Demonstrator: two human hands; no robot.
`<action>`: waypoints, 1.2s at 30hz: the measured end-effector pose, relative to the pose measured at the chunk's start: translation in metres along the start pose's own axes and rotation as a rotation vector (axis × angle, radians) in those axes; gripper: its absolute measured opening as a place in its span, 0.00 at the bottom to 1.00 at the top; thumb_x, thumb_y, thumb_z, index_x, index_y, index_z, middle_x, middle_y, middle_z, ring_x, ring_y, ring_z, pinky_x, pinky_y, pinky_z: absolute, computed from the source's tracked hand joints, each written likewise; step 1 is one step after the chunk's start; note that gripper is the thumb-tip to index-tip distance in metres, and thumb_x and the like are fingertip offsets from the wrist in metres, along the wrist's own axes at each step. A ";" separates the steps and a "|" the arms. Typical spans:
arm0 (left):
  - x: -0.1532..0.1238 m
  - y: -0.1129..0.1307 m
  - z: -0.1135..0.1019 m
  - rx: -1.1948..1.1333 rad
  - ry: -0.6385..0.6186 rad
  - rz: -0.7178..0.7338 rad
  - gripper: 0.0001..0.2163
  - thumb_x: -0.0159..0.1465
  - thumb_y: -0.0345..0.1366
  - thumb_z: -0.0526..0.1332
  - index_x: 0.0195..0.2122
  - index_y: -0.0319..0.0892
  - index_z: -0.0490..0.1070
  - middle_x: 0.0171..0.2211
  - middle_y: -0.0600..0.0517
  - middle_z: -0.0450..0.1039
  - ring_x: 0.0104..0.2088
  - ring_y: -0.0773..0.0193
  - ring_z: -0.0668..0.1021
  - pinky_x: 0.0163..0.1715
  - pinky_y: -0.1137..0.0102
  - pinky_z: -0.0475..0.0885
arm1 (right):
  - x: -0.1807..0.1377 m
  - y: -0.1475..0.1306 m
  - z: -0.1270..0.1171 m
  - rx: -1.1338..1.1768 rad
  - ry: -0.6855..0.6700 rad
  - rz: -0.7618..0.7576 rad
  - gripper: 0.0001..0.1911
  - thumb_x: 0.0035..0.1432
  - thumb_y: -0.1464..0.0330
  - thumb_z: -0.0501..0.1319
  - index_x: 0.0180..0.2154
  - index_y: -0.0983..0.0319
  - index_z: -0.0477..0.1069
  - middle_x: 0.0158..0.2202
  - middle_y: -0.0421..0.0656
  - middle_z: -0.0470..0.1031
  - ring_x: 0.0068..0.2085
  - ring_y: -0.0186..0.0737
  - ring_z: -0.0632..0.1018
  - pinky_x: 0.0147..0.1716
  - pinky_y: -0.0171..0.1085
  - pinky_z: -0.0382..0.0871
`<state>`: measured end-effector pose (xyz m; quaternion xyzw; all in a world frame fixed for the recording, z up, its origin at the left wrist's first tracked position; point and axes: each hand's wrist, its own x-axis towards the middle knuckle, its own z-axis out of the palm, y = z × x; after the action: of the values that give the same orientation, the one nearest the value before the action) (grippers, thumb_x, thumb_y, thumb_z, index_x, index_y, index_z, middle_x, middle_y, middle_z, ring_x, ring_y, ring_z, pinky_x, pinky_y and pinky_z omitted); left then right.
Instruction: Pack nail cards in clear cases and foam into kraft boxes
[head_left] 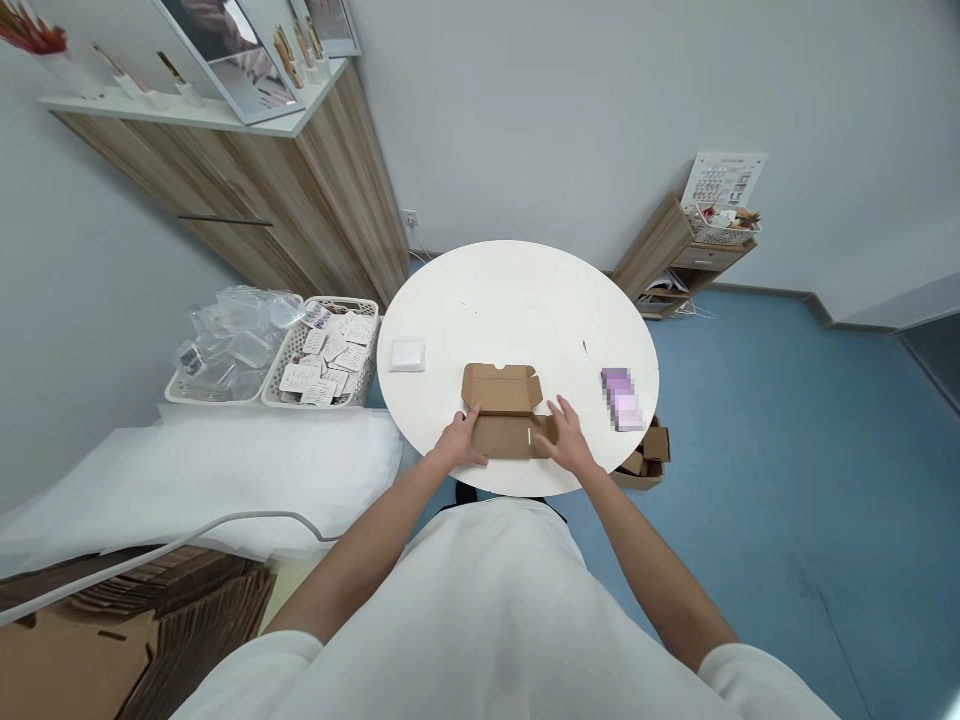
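A brown cardboard mailer box (502,392) lies partly folded near the front edge of the round white table (525,300), its lid panel raised on the far side. My left hand (459,441) grips the box's left end, thumb on the near side and fingers at the fold. At the right end, my right hand (568,440) has its fingers spread beside the side flap, with the thumb at the cardboard. A small white packet (407,355) rests at the table's left. Purple cards or packets (622,399), blurred by pixels, lie at the right.
Left of the table stand a white basket of printed cards (330,355) and a tray of clear plastic packaging (236,345). White sheets (262,470) cover a surface below them, near stacked flat cardboard (187,620). An open carton (646,462) sits on the floor at right.
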<state>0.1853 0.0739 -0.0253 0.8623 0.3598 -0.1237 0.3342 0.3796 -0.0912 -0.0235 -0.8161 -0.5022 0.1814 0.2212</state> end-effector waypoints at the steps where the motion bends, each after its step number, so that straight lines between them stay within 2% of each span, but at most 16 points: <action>1: 0.000 0.002 0.001 -0.013 0.000 -0.011 0.56 0.34 0.47 0.69 0.60 0.50 0.35 0.45 0.46 0.58 0.43 0.50 0.71 0.38 0.65 0.66 | -0.005 0.009 -0.002 0.071 0.047 0.133 0.37 0.52 0.55 0.52 0.59 0.60 0.43 0.61 0.51 0.45 0.60 0.51 0.52 0.54 0.50 0.54; 3: 0.001 0.008 0.004 -0.042 0.003 -0.034 0.56 0.34 0.46 0.70 0.60 0.50 0.35 0.45 0.46 0.58 0.43 0.50 0.71 0.39 0.65 0.65 | -0.013 0.026 -0.004 0.250 0.025 0.344 0.35 0.53 0.56 0.51 0.59 0.61 0.44 0.56 0.54 0.56 0.53 0.49 0.65 0.47 0.47 0.63; 4: 0.001 0.012 0.005 -0.054 0.007 -0.045 0.56 0.34 0.46 0.70 0.60 0.50 0.35 0.45 0.46 0.58 0.43 0.49 0.70 0.39 0.64 0.65 | -0.016 0.032 -0.004 0.327 -0.016 0.399 0.34 0.53 0.56 0.51 0.58 0.62 0.45 0.54 0.53 0.60 0.49 0.47 0.69 0.43 0.45 0.66; 7: 0.003 0.023 0.011 -0.078 0.017 -0.065 0.55 0.34 0.46 0.70 0.60 0.50 0.36 0.45 0.46 0.58 0.44 0.50 0.70 0.39 0.65 0.65 | -0.015 0.041 -0.003 0.458 -0.117 0.438 0.34 0.51 0.59 0.53 0.57 0.62 0.47 0.50 0.51 0.64 0.42 0.42 0.73 0.38 0.41 0.69; 10: 0.005 0.034 0.017 -0.086 0.028 -0.085 0.55 0.35 0.46 0.69 0.60 0.50 0.35 0.45 0.46 0.57 0.43 0.50 0.70 0.38 0.65 0.66 | -0.006 0.039 -0.006 0.493 -0.126 0.435 0.32 0.49 0.64 0.53 0.56 0.63 0.50 0.45 0.48 0.67 0.36 0.38 0.73 0.37 0.39 0.69; 13: 0.008 0.043 0.023 -0.080 0.044 -0.104 0.56 0.35 0.47 0.69 0.60 0.51 0.33 0.46 0.46 0.57 0.43 0.51 0.71 0.37 0.66 0.66 | 0.003 0.035 -0.011 0.480 -0.133 0.366 0.29 0.48 0.66 0.51 0.54 0.61 0.54 0.42 0.44 0.67 0.37 0.37 0.72 0.39 0.39 0.67; 18: 0.013 0.056 0.032 -0.080 0.069 -0.133 0.56 0.35 0.46 0.69 0.60 0.50 0.32 0.45 0.46 0.56 0.44 0.50 0.69 0.38 0.66 0.65 | 0.010 0.030 -0.012 0.442 -0.172 0.257 0.33 0.44 0.62 0.57 0.53 0.60 0.54 0.47 0.46 0.63 0.41 0.39 0.70 0.39 0.37 0.66; 20: 0.013 0.060 0.033 -0.082 0.070 -0.153 0.56 0.35 0.46 0.69 0.60 0.50 0.32 0.46 0.45 0.56 0.44 0.50 0.70 0.38 0.66 0.65 | 0.014 0.029 -0.012 0.429 -0.176 0.271 0.30 0.46 0.59 0.56 0.51 0.60 0.55 0.47 0.46 0.64 0.38 0.38 0.71 0.36 0.36 0.66; 22: 0.013 0.063 0.034 -0.080 0.068 -0.165 0.56 0.35 0.46 0.69 0.60 0.50 0.32 0.46 0.45 0.56 0.44 0.50 0.70 0.38 0.66 0.65 | 0.021 0.029 -0.012 0.360 -0.171 0.313 0.23 0.48 0.60 0.55 0.46 0.60 0.58 0.42 0.44 0.67 0.35 0.37 0.71 0.33 0.36 0.65; 27: 0.011 0.065 0.034 -0.098 0.068 -0.182 0.56 0.35 0.46 0.69 0.60 0.51 0.33 0.46 0.45 0.56 0.43 0.50 0.70 0.38 0.66 0.65 | 0.038 0.036 -0.013 0.184 -0.227 0.394 0.09 0.46 0.68 0.55 0.33 0.58 0.59 0.29 0.38 0.69 0.31 0.36 0.70 0.28 0.33 0.60; 36: 0.011 0.066 0.033 -0.109 0.053 -0.178 0.56 0.34 0.46 0.70 0.60 0.52 0.33 0.47 0.46 0.56 0.43 0.51 0.71 0.37 0.67 0.65 | 0.045 0.046 -0.005 0.109 -0.295 0.379 0.07 0.43 0.70 0.55 0.26 0.58 0.54 0.24 0.36 0.66 0.27 0.35 0.68 0.22 0.31 0.56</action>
<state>0.2398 0.0237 -0.0228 0.8103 0.4500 -0.1104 0.3587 0.4356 -0.0702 -0.0475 -0.8473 -0.3564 0.3637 0.1510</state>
